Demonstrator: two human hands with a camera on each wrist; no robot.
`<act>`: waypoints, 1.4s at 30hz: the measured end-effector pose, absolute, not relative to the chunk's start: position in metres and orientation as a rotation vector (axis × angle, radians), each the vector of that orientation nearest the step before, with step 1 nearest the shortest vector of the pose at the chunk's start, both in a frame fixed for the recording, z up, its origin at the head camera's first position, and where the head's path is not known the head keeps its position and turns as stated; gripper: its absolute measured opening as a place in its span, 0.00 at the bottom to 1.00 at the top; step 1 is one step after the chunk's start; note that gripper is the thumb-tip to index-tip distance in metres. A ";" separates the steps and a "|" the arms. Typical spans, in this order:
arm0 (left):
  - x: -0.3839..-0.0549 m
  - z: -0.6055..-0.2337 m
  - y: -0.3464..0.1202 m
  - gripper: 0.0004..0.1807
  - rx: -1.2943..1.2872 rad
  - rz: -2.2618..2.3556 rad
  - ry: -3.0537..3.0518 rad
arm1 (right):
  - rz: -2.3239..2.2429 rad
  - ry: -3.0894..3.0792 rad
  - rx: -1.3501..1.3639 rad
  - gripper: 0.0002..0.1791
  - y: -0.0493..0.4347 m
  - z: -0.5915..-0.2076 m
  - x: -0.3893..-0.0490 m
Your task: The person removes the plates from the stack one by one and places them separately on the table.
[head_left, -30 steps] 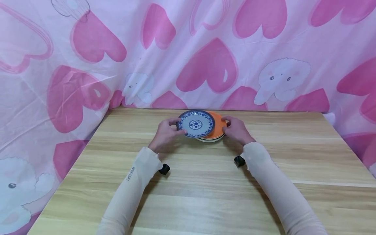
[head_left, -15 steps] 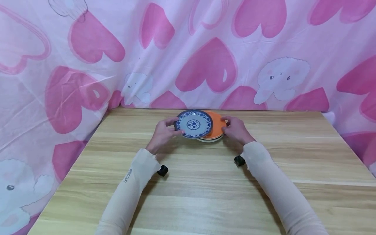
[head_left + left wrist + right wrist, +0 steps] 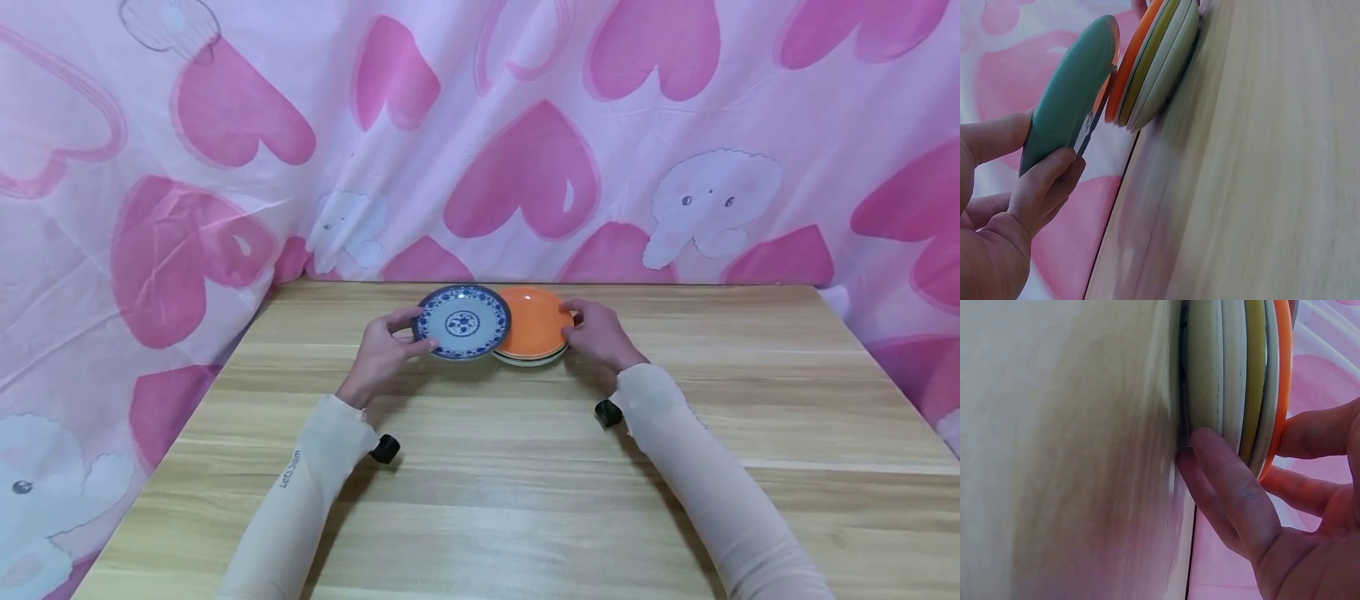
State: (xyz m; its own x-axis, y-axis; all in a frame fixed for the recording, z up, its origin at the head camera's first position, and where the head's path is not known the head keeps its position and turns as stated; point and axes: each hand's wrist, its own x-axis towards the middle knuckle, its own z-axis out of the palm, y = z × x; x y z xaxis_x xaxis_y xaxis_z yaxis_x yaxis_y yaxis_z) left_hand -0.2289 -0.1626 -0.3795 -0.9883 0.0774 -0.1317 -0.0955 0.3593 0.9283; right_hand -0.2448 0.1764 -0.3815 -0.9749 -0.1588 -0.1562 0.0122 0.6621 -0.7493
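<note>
My left hand (image 3: pixel 381 354) pinches the left rim of a small plate (image 3: pixel 462 323) with a blue floral pattern. In the left wrist view its teal underside (image 3: pixel 1069 81) shows, raised off the table beside the top of a stack. That stack is topped by an orange plate (image 3: pixel 536 325), whose left edge the patterned plate overlaps in the head view. Under it, the right wrist view shows an olive plate (image 3: pixel 1255 369) and a cream plate (image 3: pixel 1205 369) among several. My right hand (image 3: pixel 602 335) holds the stack's right rim, fingers at the lower plates and others against the orange one.
The stack sits near the back edge of a wood-grain table (image 3: pixel 487 500). Behind and to the left hangs a pink cloth (image 3: pixel 645 142) with hearts and white animals. A small black device (image 3: pixel 386 449) is on my left wrist, another black device (image 3: pixel 608 412) on my right.
My left hand has moved left with the patterned plate, uncovering more of the orange plate. The right hand stays at the stack's rim, which has shifted only slightly in view.
</note>
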 end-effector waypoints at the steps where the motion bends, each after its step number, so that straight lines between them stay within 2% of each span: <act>1: -0.228 -0.380 -0.165 0.40 -0.025 1.699 2.461 | -1.205 2.670 -0.120 0.27 0.177 -0.382 -0.245; 42: -0.232 -0.385 -0.193 0.40 -0.271 1.740 2.478 | -1.150 2.755 -0.158 0.27 0.177 -0.387 -0.248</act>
State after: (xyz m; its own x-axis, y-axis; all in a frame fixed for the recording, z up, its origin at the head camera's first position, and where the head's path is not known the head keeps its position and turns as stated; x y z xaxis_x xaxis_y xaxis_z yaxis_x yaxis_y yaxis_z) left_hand -0.2317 -0.1930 -0.3849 -0.9789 -0.0869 -0.1849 -0.2034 0.3304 0.9217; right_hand -0.2480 0.1772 -0.3870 -0.9829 -0.1549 -0.0993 -0.0383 0.7001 -0.7130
